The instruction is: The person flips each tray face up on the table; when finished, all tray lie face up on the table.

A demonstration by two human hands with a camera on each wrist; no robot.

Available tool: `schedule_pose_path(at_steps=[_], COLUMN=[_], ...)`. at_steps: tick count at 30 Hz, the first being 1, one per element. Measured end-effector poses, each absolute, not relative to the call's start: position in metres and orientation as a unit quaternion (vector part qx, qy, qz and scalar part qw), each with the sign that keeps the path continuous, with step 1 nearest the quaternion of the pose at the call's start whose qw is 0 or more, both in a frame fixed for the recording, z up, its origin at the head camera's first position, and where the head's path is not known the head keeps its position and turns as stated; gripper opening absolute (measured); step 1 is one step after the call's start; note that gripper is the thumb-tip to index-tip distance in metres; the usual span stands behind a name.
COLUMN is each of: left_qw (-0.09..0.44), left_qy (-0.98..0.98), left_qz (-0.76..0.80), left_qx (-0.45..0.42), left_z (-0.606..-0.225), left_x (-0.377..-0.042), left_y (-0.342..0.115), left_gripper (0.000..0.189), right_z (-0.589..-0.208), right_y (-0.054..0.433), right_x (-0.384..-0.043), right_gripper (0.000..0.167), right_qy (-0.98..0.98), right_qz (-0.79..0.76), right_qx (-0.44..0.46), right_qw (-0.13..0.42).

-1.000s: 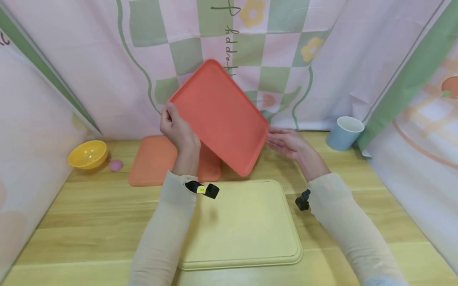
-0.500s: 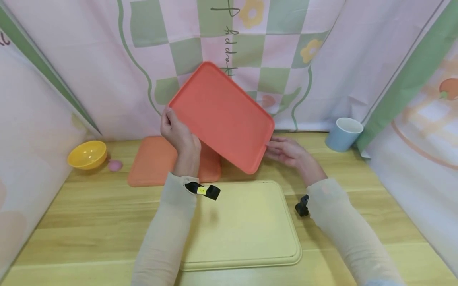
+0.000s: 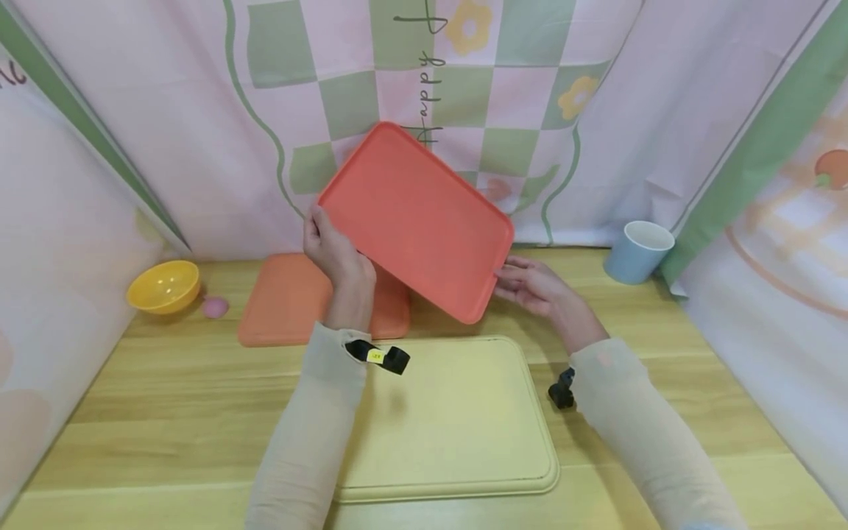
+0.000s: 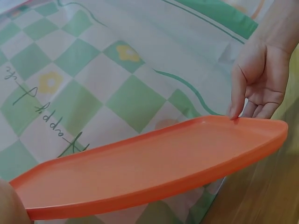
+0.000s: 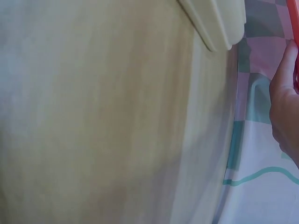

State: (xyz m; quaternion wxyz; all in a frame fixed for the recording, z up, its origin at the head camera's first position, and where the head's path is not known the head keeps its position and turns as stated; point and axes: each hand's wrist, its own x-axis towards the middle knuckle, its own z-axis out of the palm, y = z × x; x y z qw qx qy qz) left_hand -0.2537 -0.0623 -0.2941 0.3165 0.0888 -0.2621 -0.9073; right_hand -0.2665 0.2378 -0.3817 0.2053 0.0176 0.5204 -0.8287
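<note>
A red rectangular tray (image 3: 417, 221) with a raised rim is held up off the table, tilted, its inner face toward the head camera. My left hand (image 3: 336, 246) grips its left edge, thumb on the near side. At the lower right edge my right hand (image 3: 533, 285) pinches the rim, the thumb on the rim and the other fingers behind; the left wrist view shows this right hand (image 4: 261, 79) too. An orange-red board or tray (image 3: 285, 298) lies flat on the table behind my left wrist. Nearer to me lies a pale yellow tray-like board (image 3: 457, 419).
On the wooden table (image 3: 165, 412), a yellow bowl (image 3: 164, 287) and a small pink round object (image 3: 215, 306) stand at the left. A light blue cup (image 3: 638, 254) is at the back right. Printed cloth (image 3: 457, 96) walls the back and sides.
The red tray has turned clockwise and its right corner has come to the right. My right hand has shifted slightly lower with that edge; the left hand still grips the other side.
</note>
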Motion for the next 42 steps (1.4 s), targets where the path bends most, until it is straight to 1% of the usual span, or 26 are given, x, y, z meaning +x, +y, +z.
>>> schedule_pose_path(at_steps=[1,3,7,9,14,16,17,19,21,22,23,27,33,37,42], left_qw=[0.314,0.307,0.279,0.262,0.204,0.175,0.162,0.14,0.119,0.111,0.103,0.06,0.01,-0.012,-0.023], left_qy=[-0.266,-0.275,-0.323,-0.36,-0.473,-0.52,-0.543,-0.582,-0.613,-0.627,-0.639,-0.677,-0.731,-0.751,-0.766], left_qz=[-0.907,-0.907,-0.9,-0.89,-0.853,-0.832,-0.82,-0.798,-0.779,-0.769,-0.761,-0.733,-0.682,-0.659,-0.639], left_qx=[0.091,0.09,0.089,0.091,0.09,0.085,0.082,0.072,0.061,0.055,0.048,0.029,-0.009,-0.037,-0.062], left_z=[-0.295,-0.295,-0.296,-0.296,-0.3,-0.304,-0.305,-0.31,-0.315,-0.317,-0.319,-0.326,-0.335,-0.342,-0.352], left_x=[-0.254,-0.254,-0.256,-0.258,-0.262,-0.264,-0.264,-0.265,-0.267,-0.268,-0.27,-0.273,-0.276,-0.28,-0.284], left_y=[-0.063,-0.065,-0.073,-0.077,-0.091,-0.095,-0.096,-0.097,-0.099,-0.099,-0.099,-0.1,-0.099,-0.094,-0.085], left_gripper=[0.027,0.027,0.028,0.026,0.021,0.028,0.029,0.031,0.027,0.024,0.026,0.045,0.055,0.056,0.046], right_z=[-0.382,-0.381,-0.377,-0.375,-0.369,-0.366,-0.365,-0.363,-0.361,-0.361,-0.36,-0.357,-0.351,-0.346,-0.339], right_y=[0.238,0.24,0.247,0.252,0.267,0.274,0.277,0.284,0.29,0.293,0.296,0.305,0.315,0.32,0.328], right_x=[-0.266,-0.266,-0.266,-0.265,-0.259,-0.258,-0.257,-0.256,-0.256,-0.257,-0.257,-0.258,-0.258,-0.259,-0.262], right_gripper=[0.038,0.039,0.055,0.061,0.066,0.061,0.055,0.039,0.025,0.023,0.023,0.027,0.03,0.03,0.029], right_qy=[0.519,0.517,0.52,0.524,0.541,0.545,0.545,0.541,0.538,0.538,0.536,0.535,0.556,0.565,0.579], right_qz=[-0.83,-0.832,-0.831,-0.828,-0.816,-0.815,-0.815,-0.819,-0.821,-0.822,-0.823,-0.824,-0.813,-0.808,-0.797], right_qx=[0.018,0.017,0.032,0.04,0.043,0.046,0.047,0.052,0.055,0.054,0.054,0.053,0.043,0.055,0.075], right_qw=[0.203,0.201,0.196,0.197,0.199,0.194,0.19,0.184,0.18,0.18,0.181,0.18,0.168,0.159,0.156])
